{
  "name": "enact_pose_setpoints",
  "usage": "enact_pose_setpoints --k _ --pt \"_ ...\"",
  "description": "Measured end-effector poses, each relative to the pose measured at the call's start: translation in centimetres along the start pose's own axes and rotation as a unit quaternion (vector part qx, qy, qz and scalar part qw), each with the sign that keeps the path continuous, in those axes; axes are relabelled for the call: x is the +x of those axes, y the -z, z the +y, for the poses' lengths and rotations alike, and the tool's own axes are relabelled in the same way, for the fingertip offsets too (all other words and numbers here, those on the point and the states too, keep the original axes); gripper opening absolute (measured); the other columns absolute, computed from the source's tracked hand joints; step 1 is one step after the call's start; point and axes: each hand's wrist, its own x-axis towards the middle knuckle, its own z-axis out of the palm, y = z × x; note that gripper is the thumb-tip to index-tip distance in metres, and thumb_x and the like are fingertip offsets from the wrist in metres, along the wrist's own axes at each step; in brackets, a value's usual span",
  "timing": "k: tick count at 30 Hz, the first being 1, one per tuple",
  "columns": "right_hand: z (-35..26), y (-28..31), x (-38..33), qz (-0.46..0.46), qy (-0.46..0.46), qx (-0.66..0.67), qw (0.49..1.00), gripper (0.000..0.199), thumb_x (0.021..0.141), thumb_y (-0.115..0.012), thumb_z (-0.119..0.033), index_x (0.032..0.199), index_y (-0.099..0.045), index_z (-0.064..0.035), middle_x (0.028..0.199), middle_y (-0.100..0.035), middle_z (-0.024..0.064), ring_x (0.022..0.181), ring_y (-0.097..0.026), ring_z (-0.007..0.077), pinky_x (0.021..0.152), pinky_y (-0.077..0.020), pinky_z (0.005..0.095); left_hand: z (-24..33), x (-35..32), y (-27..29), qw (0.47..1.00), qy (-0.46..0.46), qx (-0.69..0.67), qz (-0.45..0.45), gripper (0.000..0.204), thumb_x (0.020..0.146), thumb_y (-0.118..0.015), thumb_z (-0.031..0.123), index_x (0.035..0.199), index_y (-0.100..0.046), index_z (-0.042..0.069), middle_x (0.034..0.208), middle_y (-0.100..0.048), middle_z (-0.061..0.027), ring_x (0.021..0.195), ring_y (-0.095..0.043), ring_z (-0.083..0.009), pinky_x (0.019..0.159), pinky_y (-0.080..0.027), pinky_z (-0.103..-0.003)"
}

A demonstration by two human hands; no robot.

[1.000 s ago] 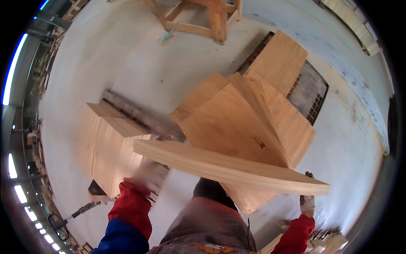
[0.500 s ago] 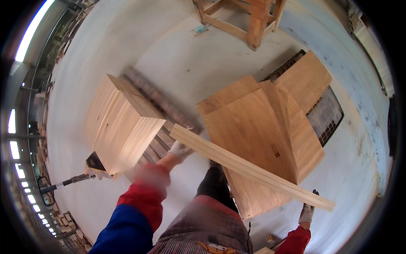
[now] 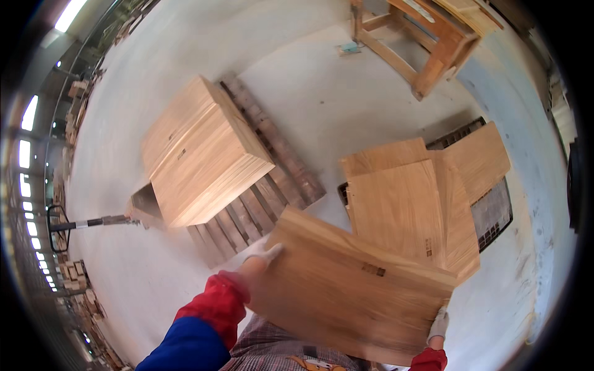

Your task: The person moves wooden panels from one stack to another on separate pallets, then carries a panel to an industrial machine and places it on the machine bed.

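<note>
A wooden panel (image 3: 346,294) is hanging between the fingers of both hands, its broad face tilting toward the wearer. That face is bearing a small dark printed mark (image 3: 373,269) close to the far long edge, between the two sets of fingers and nearer the right; its characters are showing too small to read. Similar dark marks are appearing on the top board of the overlapping panels (image 3: 390,204) beyond the right fingers and on the panel stack (image 3: 204,164) beyond the left fingers, again illegible.

The left hand (image 3: 263,255), in a pale glove, is gripping the panel's left end, its fingers closing at the edge; how they are lying underneath, I cannot tell. The right hand (image 3: 438,326), also gloved, is pinching the opposite end, glove pressing against the edge; its hidden fingers I cannot make out either.

Past the left fingertips, the stack is resting on a slatted wooden pallet (image 3: 232,226), and farther left a black handle (image 3: 93,222) is sticking out. Beyond the right fingers, the overlapping panels are lying askew over a dark gridded pallet (image 3: 493,213). The held panel is covering part of them from view; whether it is touching them, I cannot tell. Well ahead of both hands, a wooden bench (image 3: 436,68) is standing on the pale floor (image 3: 297,123).
</note>
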Motion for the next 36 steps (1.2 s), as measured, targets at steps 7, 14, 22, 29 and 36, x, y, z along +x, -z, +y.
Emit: enact_pose_setpoints --k 7,14,22,29,36 --pt "-11.4 -10.6 -5.9 -0.101 0.057 -0.095 0.989 0.04 0.094 -0.039 -0.035 0.106 -0.05 0.0011 0.092 -0.051 0.0026 0.084 -0.045 0.0148 0.079 -0.0387 0.0271 -16.7 -1.4 4.7 0.98 0.123 -0.158 -0.005 0.074 0.077 -0.051 0.06 0.12 -0.047 0.0 0.112 -0.056 -0.0168 0.103 -0.052 -0.0278 0.087 -0.04 -0.037" --pt "-20.4 -22.1 -11.7 -0.145 0.146 -0.188 0.96 0.047 0.094 -0.037 -0.035 0.117 -0.045 0.0044 0.108 -0.052 0.0112 0.098 -0.047 0.0204 0.089 -0.0369 0.0309 -31.1 1.2 11.0 0.921 0.135 -0.363 0.044 0.069 0.078 -0.056 0.055 0.121 -0.046 0.002 0.109 -0.056 -0.0116 0.099 -0.052 -0.0238 0.087 -0.04 -0.036" --pt "-33.5 -40.9 -15.8 -0.216 0.329 -0.308 0.866 0.051 0.093 -0.036 -0.036 0.123 -0.041 0.0051 0.123 -0.045 0.0229 0.114 -0.042 0.035 0.097 -0.0324 0.0354 -39.9 4.6 21.4 0.851 0.2 -0.465 0.141 0.07 0.079 -0.054 0.055 0.127 -0.041 0.007 0.122 -0.048 -0.0111 0.112 -0.042 -0.0238 0.096 -0.031 -0.039" --pt "-46.2 -58.6 -21.1 -0.238 0.377 -0.291 0.846 0.052 0.092 -0.038 -0.042 0.112 -0.05 0.0042 0.109 -0.055 0.0229 0.103 -0.05 0.0351 0.089 -0.0373 0.0366 -45.8 12.9 29.1 0.805 0.134 -0.548 0.184 0.065 0.081 -0.053 0.053 0.124 -0.046 0.005 0.121 -0.051 -0.0078 0.112 -0.043 -0.0216 0.096 -0.031 -0.037" --pt "-49.0 -71.9 -19.3 -0.265 0.367 -0.27 0.85 0.052 0.091 -0.038 -0.044 0.108 -0.053 0.0033 0.101 -0.058 0.0227 0.095 -0.054 0.0361 0.083 -0.0404 0.0388 -46.2 21.0 33.3 0.826 0.207 -0.493 0.177 0.071 0.077 -0.056 0.054 0.131 -0.039 0.011 0.131 -0.043 -0.0067 0.119 -0.036 -0.0228 0.097 -0.029 -0.039"
